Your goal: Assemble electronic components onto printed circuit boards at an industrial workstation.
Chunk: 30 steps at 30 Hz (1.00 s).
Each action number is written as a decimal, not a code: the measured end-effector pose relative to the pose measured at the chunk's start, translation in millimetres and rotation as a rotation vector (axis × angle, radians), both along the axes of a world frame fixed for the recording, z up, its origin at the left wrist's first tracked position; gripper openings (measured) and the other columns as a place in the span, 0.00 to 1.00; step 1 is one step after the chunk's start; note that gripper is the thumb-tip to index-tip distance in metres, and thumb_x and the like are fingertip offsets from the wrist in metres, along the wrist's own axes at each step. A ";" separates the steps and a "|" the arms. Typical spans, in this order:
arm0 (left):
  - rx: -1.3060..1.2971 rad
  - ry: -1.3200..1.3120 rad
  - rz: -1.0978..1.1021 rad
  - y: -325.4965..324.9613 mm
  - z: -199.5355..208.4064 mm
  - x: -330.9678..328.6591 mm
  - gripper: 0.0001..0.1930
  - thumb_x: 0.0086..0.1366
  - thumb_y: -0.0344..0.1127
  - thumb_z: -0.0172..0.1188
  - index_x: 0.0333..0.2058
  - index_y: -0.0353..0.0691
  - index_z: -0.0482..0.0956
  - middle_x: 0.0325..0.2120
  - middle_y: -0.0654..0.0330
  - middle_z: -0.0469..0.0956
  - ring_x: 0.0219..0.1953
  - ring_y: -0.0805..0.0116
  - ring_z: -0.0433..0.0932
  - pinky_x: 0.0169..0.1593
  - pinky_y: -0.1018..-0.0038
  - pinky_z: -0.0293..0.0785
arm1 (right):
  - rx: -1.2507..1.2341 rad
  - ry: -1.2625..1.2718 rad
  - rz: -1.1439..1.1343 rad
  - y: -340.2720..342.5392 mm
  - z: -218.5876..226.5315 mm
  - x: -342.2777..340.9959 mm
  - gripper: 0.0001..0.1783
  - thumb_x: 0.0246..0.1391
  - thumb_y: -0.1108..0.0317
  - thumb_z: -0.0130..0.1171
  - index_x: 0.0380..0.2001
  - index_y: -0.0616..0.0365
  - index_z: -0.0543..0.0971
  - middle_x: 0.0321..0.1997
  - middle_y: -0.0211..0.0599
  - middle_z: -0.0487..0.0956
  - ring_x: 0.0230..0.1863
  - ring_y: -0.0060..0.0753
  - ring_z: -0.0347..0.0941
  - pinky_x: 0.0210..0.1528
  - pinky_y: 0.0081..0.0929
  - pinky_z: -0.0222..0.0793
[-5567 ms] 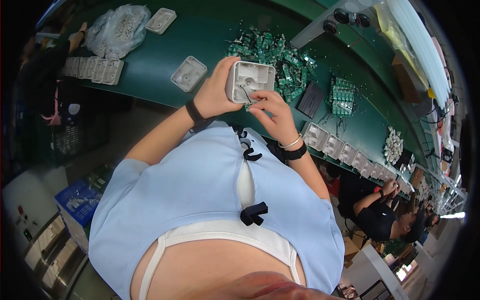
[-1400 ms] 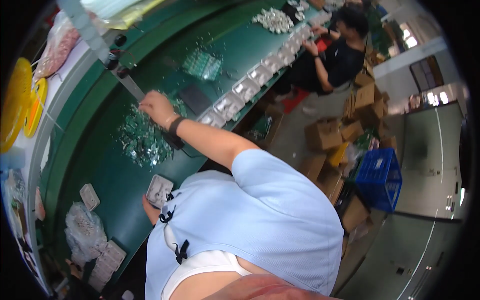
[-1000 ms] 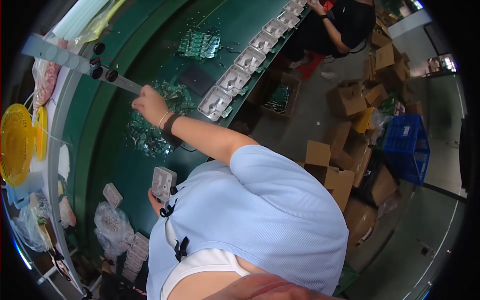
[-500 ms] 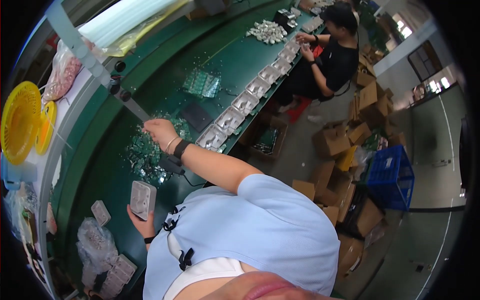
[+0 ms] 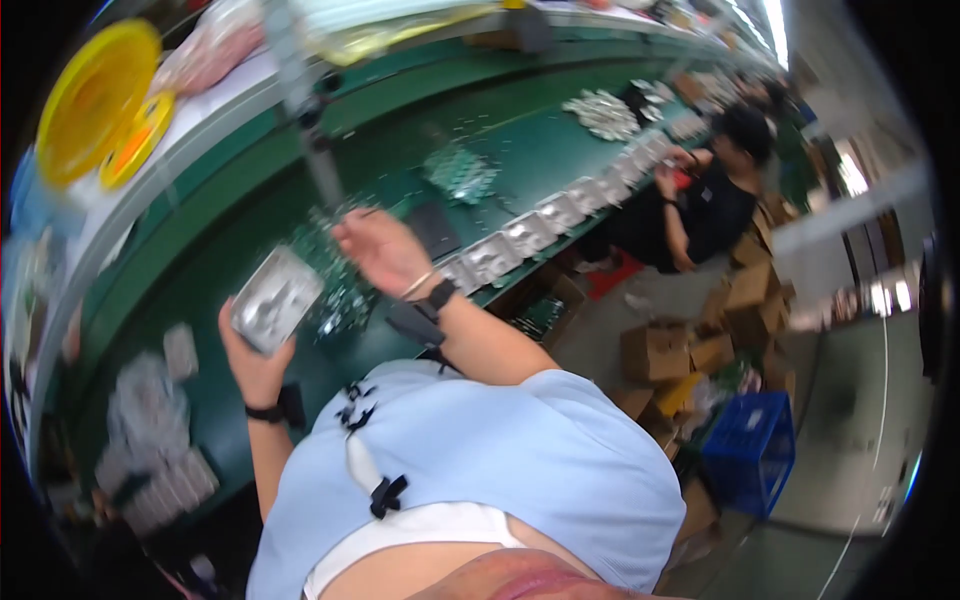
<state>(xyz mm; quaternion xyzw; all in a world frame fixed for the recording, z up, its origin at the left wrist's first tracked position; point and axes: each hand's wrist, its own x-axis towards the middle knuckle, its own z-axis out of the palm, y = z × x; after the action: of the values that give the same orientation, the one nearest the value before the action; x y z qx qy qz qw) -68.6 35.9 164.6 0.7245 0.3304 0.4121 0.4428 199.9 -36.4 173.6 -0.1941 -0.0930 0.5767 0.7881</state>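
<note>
My left hand (image 5: 255, 362) grips a white rectangular plastic housing (image 5: 290, 278), its hollow inside facing up, with posts and recesses that are blurred. To the right, my right hand (image 5: 385, 252) hovers over a heap of small green circuit boards (image 5: 345, 312). Its fingers are drawn together in a pinch; whatever lies between them is too small and smeared to name. Beyond it, a row of similar white housings (image 5: 525, 236) with parts inside lines the bench edge. A dark flat box (image 5: 432, 228) sits between the heap and that row.
A stack of green boards (image 5: 462, 176) and a pile of whitish parts (image 5: 602, 114) lie farther along the green bench. A metal post (image 5: 316, 150) rises near my right hand. A co-worker (image 5: 705, 200) sits at right. Plastic bags (image 5: 148, 405) lie at left.
My left hand has lifted the housing up and away from my body, nearer the boards. My right hand still hovers by the heap, its fingers pinched. The whole view has swung round and blurred.
</note>
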 end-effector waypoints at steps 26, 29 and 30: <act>0.395 0.272 0.209 -45.5 54.8 30.2 0.51 0.38 0.32 0.74 0.64 0.36 0.59 0.58 0.44 0.66 0.59 0.43 0.69 0.61 0.59 0.70 | 0.168 -1.726 -0.267 -11.9 35.1 -60.8 0.06 0.44 0.76 0.66 0.29 0.57 0.84 0.28 0.36 0.82 0.30 0.42 0.79 0.38 0.34 0.73; 0.390 0.261 0.202 -44.6 53.6 33.8 0.51 0.40 0.32 0.75 0.65 0.37 0.59 0.60 0.47 0.63 0.61 0.49 0.69 0.62 0.62 0.69 | 0.163 -1.760 -0.310 -10.7 32.6 -64.4 0.05 0.44 0.75 0.66 0.28 0.56 0.83 0.28 0.36 0.82 0.30 0.43 0.78 0.38 0.37 0.72; 0.391 0.265 0.197 -45.2 52.8 35.3 0.51 0.40 0.32 0.75 0.65 0.37 0.59 0.60 0.47 0.63 0.61 0.49 0.69 0.62 0.62 0.69 | 0.171 -1.761 -0.325 -9.9 32.3 -66.0 0.05 0.44 0.75 0.66 0.28 0.56 0.83 0.28 0.35 0.82 0.29 0.42 0.78 0.37 0.35 0.72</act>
<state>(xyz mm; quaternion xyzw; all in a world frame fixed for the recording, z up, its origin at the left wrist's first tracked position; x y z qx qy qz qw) -33.3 -9.3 217.4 0.8085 0.3685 0.4106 0.2048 133.9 -46.3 205.9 -0.5172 -0.6773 0.0917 0.5151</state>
